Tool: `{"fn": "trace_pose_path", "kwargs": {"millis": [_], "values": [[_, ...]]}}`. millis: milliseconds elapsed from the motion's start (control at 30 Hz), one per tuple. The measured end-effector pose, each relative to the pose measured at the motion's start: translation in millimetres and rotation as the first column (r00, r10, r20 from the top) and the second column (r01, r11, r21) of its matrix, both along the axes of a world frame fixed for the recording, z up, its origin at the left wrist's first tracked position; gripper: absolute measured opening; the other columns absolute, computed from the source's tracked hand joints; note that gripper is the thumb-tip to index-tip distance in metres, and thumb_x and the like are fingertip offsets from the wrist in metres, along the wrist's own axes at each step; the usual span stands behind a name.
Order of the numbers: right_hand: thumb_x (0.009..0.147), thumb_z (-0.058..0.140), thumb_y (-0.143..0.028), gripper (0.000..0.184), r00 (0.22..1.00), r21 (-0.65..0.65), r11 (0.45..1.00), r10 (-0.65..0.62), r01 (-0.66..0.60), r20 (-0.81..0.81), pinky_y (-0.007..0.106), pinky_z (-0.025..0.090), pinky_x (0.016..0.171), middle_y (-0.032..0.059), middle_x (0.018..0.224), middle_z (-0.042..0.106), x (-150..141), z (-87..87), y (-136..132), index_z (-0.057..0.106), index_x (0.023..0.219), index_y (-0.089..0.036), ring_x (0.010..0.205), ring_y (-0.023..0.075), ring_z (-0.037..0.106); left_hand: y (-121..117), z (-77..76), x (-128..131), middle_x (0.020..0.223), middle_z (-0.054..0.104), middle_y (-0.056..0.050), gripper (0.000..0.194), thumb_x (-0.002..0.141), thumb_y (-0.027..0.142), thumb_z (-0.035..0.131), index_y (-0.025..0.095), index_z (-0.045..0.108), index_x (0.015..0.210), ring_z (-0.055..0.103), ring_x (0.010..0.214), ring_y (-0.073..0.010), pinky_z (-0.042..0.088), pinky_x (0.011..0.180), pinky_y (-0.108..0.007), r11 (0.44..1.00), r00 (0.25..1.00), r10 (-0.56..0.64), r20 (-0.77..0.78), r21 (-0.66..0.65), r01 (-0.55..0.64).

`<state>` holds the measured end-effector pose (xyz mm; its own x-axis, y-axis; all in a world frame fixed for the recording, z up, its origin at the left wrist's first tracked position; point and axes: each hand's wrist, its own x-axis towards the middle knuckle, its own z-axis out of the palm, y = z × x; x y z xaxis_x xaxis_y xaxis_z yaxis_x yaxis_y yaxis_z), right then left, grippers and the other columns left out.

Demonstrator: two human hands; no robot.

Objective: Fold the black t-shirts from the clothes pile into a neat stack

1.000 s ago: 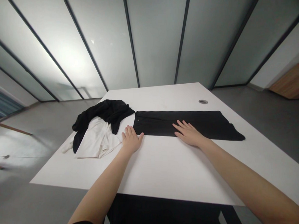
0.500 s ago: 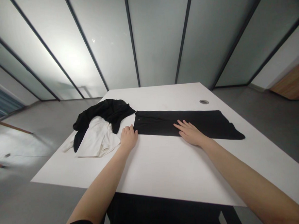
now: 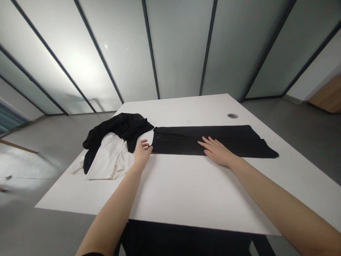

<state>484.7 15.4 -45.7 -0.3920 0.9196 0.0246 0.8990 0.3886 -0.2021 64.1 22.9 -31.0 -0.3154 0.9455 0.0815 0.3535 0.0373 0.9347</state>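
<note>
A black garment point(image 3: 182, 133) lies flat in a long folded strip across the table, a small light mark near its left end. At that end's near corner, my left hand point(image 3: 142, 153) has its fingers curled, the cloth's edge between thumb and fingers. My right hand point(image 3: 216, 150) rests flat on the near side of the strip around its middle, fingers spread. Left of my left hand lies a white garment point(image 3: 111, 156), loosely bunched, with a crumpled black garment point(image 3: 122, 126) behind and partly under it.
The white table point(image 3: 175, 191) spreads around the garments, its near edge close to my body. A round cable hole point(image 3: 232, 115) sits toward the back right. Frosted glass panels point(image 3: 179, 45) stand beyond the table.
My left hand has shifted slightly left and turned from lying over the strip's left edge to gripping its near corner. My right hand stays in place.
</note>
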Motion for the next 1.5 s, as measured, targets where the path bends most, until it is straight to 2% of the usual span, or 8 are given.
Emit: {"fn": "trace_pose_path", "kwargs": {"millis": [167, 467, 667, 800, 900, 1000, 1133, 1500], "values": [[0.109, 0.035, -0.042, 0.063, 1.0, -0.014, 1.0, -0.008, 0.009, 0.006, 0.062, 0.027, 0.133, 0.0041, 0.18, 0.028, -2, 3.8, -1, 0.044, 0.171, -0.032, 0.166, 0.0367, 0.025, 3, 1.0, -7, 0.109, 0.076, -0.01, 0.042, 0.078, 0.017, 0.074, 0.017, 0.064, 0.119, 0.074, 0.084, -0.0172, 0.06, 0.073, -0.029, 1.0, 0.99, 0.026, 0.14, -0.011, -0.025], [0.108, 0.037, -0.04, 0.063, 0.999, 0.006, 1.0, 0.013, -0.013, -0.03, 0.064, 0.028, 0.133, 0.0031, 0.18, 0.03, 2, -1.6, 1, 0.044, 0.17, -0.034, 0.165, 0.0363, 0.027, -5, 12.6, -7, 0.109, 0.078, -0.011, 0.024, 0.084, 0.025, 0.075, 0.018, 0.069, 0.105, 0.075, 0.079, -0.0187, 0.063, 0.067, -0.031, 0.998, 0.998, -0.059, 0.026, -0.015, 0.059], [0.103, 0.039, -0.025, 0.058, 0.996, 0.022, 0.998, -0.058, 0.059, -0.07, 0.061, 0.03, 0.133, 0.0036, 0.175, 0.042, 4, 3.2, 2, 0.061, 0.157, -0.028, 0.163, 0.0336, 0.035, -8, 16.7, -5, 0.112, 0.079, -0.008, 0.023, 0.087, 0.017, 0.069, 0.02, 0.071, 0.109, 0.075, 0.076, -0.0184, 0.062, 0.074, -0.033, 0.992, 0.962, -0.123, -0.244, 0.004, 0.128], [0.107, 0.039, -0.033, 0.052, 0.992, 0.065, 0.992, -0.108, 0.112, -0.061, 0.064, 0.033, 0.13, 0.0108, 0.171, 0.049, -5, 16.9, -4, 0.069, 0.147, -0.021, 0.16, 0.0395, 0.04, -17, 20.8, 5, 0.118, 0.078, -0.011, 0.025, 0.093, 0.015, 0.06, 0.022, 0.075, 0.112, 0.075, 0.107, -0.0276, 0.059, 0.102, -0.046, 0.976, 0.801, -0.105, -0.589, 0.092, 0.196], [0.111, 0.038, -0.043, 0.055, 0.997, 0.101, 0.994, 0.046, -0.038, -0.069, 0.066, 0.028, 0.131, 0.0096, 0.175, 0.042, -28, 21.1, -15, 0.063, 0.156, -0.025, 0.163, 0.04, 0.034, -30, 20.8, 27, 0.136, 0.074, -0.013, 0.03, 0.102, 0.026, 0.056, 0.023, 0.075, 0.126, 0.064, 0.135, -0.0303, 0.049, 0.119, -0.05, 0.904, 0.637, -0.187, -0.748, 0.123, 0.41], [0.111, 0.04, -0.048, 0.061, 0.961, 0.059, 0.963, 0.268, -0.264, -0.062, 0.065, 0.024, 0.133, 0.008, 0.179, 0.033, -58, 16.7, -26, 0.047, 0.169, -0.028, 0.166, 0.0375, 0.025, -46, 15.0, 53, 0.165, 0.055, -0.013, 0.052, 0.109, 0.043, 0.051, 0.021, 0.06, 0.155, 0.042, 0.159, -0.0313, 0.036, 0.129, -0.053, 0.79, 0.427, -0.337, -0.839, -0.005, 0.613], [0.111, 0.042, -0.047, 0.065, 0.934, 0.012, 0.934, 0.358, -0.358, -0.017, 0.062, 0.022, 0.134, 0.0095, 0.18, 0.028, -78, 9.5, -32, 0.039, 0.173, -0.026, 0.167, 0.0371, 0.021, -57, 6.3, 72, 0.176, 0.037, -0.018, 0.074, 0.112, 0.06, 0.037, 0.015, 0.038, 0.17, 0.028, 0.166, -0.035, 0.027, 0.132, -0.059, 0.722, 0.214, -0.454, -0.865, -0.216, 0.657], [0.114, 0.036, -0.054, 0.068, 0.93, 0.001, 0.93, 0.367, -0.367, -0.013, 0.066, 0.021, 0.134, 0.0074, 0.181, 0.022, -80, 10.1, -36, 0.027, 0.177, -0.029, 0.167, 0.0383, 0.017, -62, 12.5, 79, 0.181, 0.028, -0.008, 0.067, 0.112, 0.064, 0.034, 0.038, 0.033, 0.174, 0.021, 0.166, -0.0461, 0.022, 0.125, -0.081, 0.773, 0.212, -0.491, -0.845, -0.31, 0.553]]}}
